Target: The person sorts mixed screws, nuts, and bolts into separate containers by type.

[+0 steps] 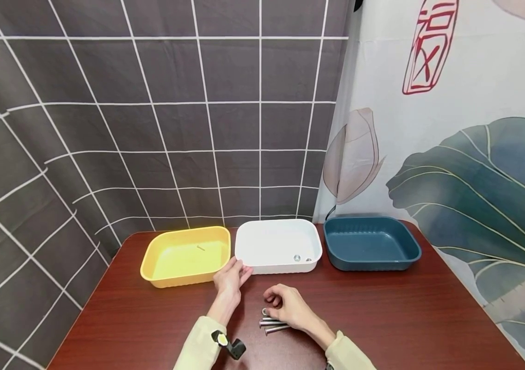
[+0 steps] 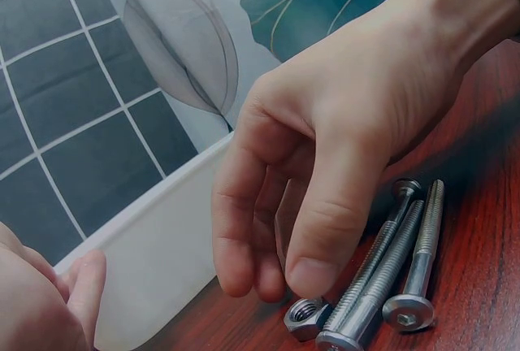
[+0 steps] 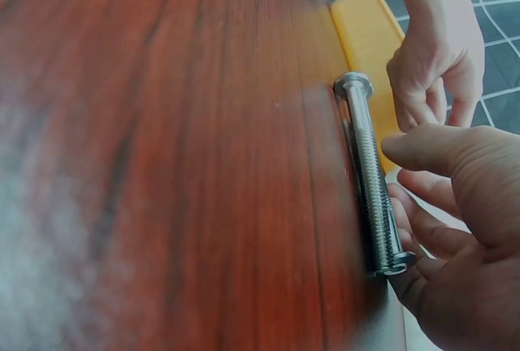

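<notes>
Nut (image 2: 306, 319): looking light, hard, slick; best pinching side to side. Poising right grip (image 1: 288, 308) spread, just by it; resting left grip (image 1: 229, 281) at white tray (image 1: 281, 269), pinch unclear.

Your middle tray (image 1: 267, 237) holds two nuts (image 1: 296, 258) near its front right corner; to its left you have another tray (image 1: 174, 259) (a single piece (image 1: 201, 247) inside), to its right a third tray (image 1: 368, 241). Before it, on your table (image 1: 382, 308), lie bolts (image 2: 419, 290) and a nut (image 2: 306, 319).
</notes>
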The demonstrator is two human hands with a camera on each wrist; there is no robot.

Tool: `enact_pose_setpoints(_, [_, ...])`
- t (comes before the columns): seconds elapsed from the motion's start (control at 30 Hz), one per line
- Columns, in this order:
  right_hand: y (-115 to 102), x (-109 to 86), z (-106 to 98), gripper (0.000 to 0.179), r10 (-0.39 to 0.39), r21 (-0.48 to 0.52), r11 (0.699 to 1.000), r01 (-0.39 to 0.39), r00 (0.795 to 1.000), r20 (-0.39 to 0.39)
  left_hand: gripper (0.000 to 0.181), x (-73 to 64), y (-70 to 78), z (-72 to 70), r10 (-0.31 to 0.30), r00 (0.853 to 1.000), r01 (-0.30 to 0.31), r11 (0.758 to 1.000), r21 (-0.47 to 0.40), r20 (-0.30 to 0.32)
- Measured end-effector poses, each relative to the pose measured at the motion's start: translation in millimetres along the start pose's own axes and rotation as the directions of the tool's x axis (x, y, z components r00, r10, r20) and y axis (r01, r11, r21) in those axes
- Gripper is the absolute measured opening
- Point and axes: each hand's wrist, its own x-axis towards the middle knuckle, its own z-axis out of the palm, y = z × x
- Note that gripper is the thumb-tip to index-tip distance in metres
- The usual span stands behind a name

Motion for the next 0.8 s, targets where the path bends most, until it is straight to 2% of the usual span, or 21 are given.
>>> enact_pose_setpoints(0.3, [-1.3,1.3,0.0,0.021,0.000,-0.021,1.000,0.000,1.000,0.030,0.050,0.6,-0.4,0.0,-0.008,1.000,0.008,1.000,-0.004,-0.001])
enact_pose_setpoints(0.8, [-0.2,2.6,4.3,0.020,-0.054,-0.076,0.995,0.057,0.998,0.041,0.051,-0.9,1.1,0.4,-0.008,1.000,0.008,1.000,0.003,0.000])
